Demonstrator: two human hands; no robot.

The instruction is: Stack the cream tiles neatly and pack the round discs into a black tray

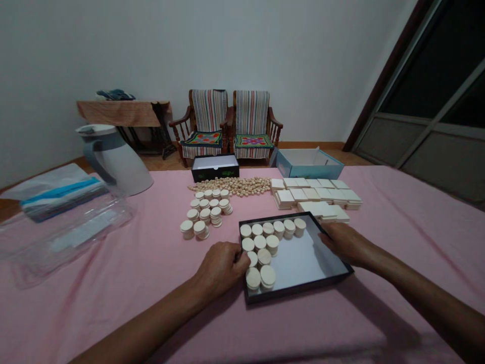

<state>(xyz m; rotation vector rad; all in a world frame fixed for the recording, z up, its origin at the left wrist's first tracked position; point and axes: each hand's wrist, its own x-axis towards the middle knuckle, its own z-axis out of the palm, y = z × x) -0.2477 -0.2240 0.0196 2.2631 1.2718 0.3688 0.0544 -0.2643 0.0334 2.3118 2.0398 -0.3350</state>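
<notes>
A shallow black-rimmed box (303, 263) with a white inside sits slightly turned on the pink cloth. Stacks of round wooden discs (264, 256) fill its left side and far edge. My left hand (225, 263) grips the box's left wall, thumb over the rim beside the discs. On the opposite wall, my right hand (343, 242) is closed around the rim, its fingertips partly hidden. More disc stacks (205, 215) stand on the cloth beyond my left hand. Piles of square wooden tiles (316, 194) lie behind the box, near my right hand.
Wooden beads (242, 186) are heaped farther back, before a small black box (215, 169) and a light blue box (308, 163). At left stand a white jug (117, 159), a clear plastic package (76, 237) and a blue-and-white packet (64, 198). Two chairs (252, 121) are beyond the table.
</notes>
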